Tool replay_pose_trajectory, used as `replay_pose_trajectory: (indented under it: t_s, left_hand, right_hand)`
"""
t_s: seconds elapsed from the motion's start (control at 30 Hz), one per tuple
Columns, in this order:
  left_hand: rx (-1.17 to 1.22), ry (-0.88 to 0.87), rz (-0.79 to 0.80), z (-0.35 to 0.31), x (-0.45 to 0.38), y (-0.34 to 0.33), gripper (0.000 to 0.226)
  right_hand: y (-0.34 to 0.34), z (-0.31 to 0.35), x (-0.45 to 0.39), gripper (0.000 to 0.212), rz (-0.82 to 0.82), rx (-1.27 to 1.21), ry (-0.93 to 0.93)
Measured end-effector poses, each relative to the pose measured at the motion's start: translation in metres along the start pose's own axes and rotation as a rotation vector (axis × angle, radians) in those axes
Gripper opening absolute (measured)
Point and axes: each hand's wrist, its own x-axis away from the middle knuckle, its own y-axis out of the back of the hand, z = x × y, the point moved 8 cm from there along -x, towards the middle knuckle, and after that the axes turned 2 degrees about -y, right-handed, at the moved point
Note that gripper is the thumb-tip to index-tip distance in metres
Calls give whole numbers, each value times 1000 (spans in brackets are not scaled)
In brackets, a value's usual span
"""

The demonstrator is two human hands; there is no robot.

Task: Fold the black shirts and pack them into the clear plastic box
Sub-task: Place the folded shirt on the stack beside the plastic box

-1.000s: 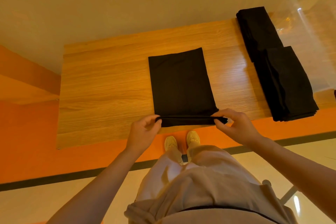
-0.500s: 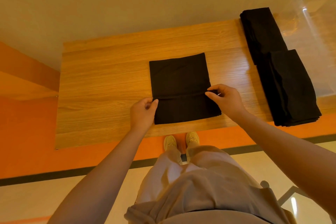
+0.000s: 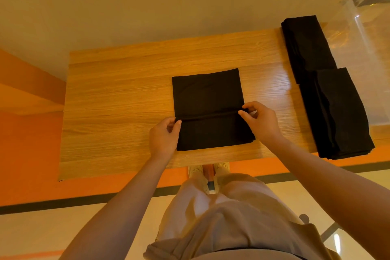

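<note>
Both my hands, left hand (image 3: 164, 137) and right hand (image 3: 260, 121), pinch the black shirt (image 3: 207, 99) hem; uneven pull would likely skew this fold.

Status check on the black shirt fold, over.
Left hand and right hand each pinch the folded edge of the black shirt on the wooden table. Clear plastic box far right; path unobstructed.

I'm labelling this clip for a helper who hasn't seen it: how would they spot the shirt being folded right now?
Start at the wooden table. In its middle lies one flat black shirt. Unlike the stacked shirts by the clear box, both hands, left and right, pinch its folded edge.
</note>
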Motion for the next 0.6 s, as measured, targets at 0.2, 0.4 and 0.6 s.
replay_pose_trajectory:
  t_s: [0.2,0.4,0.6]
  left_hand:
    - [-336,-257,-132,-24,11,2,41]
    - [-593,-589,206,-43,48,-65,56]
    - [-708,-569,308,-9,47,-68,65]
  right_hand:
    - [3,23,14,42,-161,380,360]
    - [-59,31,46,54,36,698,644]
    - [-57,-15,44,69,111,848,470]
